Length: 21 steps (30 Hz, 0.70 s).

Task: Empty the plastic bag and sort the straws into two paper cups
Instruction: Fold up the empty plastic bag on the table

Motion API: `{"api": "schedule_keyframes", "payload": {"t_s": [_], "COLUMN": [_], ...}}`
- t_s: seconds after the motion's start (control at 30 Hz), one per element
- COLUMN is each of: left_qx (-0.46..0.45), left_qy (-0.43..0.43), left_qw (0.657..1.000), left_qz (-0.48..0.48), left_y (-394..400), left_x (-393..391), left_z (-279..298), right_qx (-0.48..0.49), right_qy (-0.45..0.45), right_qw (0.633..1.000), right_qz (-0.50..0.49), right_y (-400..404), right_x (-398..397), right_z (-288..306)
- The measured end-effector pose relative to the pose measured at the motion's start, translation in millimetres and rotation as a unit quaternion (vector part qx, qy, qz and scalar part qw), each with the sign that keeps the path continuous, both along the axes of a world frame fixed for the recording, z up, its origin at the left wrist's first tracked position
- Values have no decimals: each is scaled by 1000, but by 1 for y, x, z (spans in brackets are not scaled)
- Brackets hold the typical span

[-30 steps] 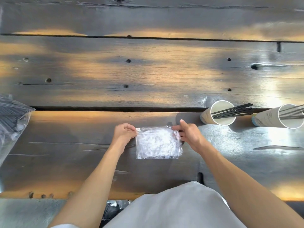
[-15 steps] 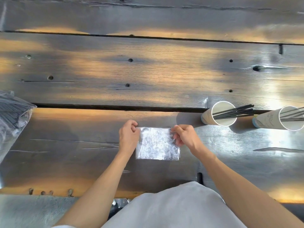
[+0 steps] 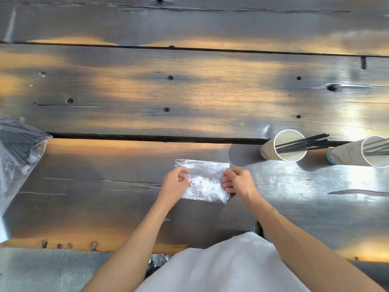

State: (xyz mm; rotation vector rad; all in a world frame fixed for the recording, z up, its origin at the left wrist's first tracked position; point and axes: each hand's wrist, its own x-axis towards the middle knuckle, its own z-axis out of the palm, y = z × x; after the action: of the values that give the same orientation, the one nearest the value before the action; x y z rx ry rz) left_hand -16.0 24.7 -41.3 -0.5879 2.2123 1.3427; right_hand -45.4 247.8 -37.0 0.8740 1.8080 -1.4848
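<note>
A small clear plastic bag (image 3: 205, 180) lies flat on the dark wooden table (image 3: 189, 91), crumpled and white-looking inside. My left hand (image 3: 175, 183) pinches its left edge and my right hand (image 3: 237, 181) presses on its right edge. Two white paper cups stand to the right: the nearer cup (image 3: 283, 146) holds several black straws (image 3: 303, 143), and the farther cup (image 3: 362, 152) at the frame's right edge also holds dark straws.
A large clear bag of black straws (image 3: 16, 148) lies at the table's left edge. A deep gap between planks (image 3: 147, 137) runs across the table behind the small bag. The table's front edge is close to my white apron (image 3: 221, 268).
Both hands have slid down from the bag's top corners to its sides, and the bag now lies flatter on the table with its top edge free.
</note>
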Motion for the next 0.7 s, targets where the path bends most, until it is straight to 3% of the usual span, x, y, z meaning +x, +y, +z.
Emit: {"api": "schedule_keyframes", "payload": {"t_s": [0.1, 0.2, 0.3, 0.47, 0.7], "left_qx": [-125, -183, -160, -24, 106], "left_qy": [46, 16, -28, -82, -67], "left_qw": [986, 978, 983, 974, 944], "left_qz": [98, 94, 81, 209, 306], "left_y": [-1, -4, -1, 2, 6], "left_x": [2, 5, 5, 10, 41], "left_z": [-1, -5, -6, -5, 0], "right_qx": [116, 185, 159, 134, 10], "right_qy": [27, 18, 7, 7, -2], "right_qw": [992, 982, 987, 988, 998], "right_qz": [-29, -17, 12, 82, 65], "right_y": [10, 11, -3, -7, 13], "right_x": [-4, -5, -2, 4, 19], "right_z": [-2, 2, 8, 13, 20]}}
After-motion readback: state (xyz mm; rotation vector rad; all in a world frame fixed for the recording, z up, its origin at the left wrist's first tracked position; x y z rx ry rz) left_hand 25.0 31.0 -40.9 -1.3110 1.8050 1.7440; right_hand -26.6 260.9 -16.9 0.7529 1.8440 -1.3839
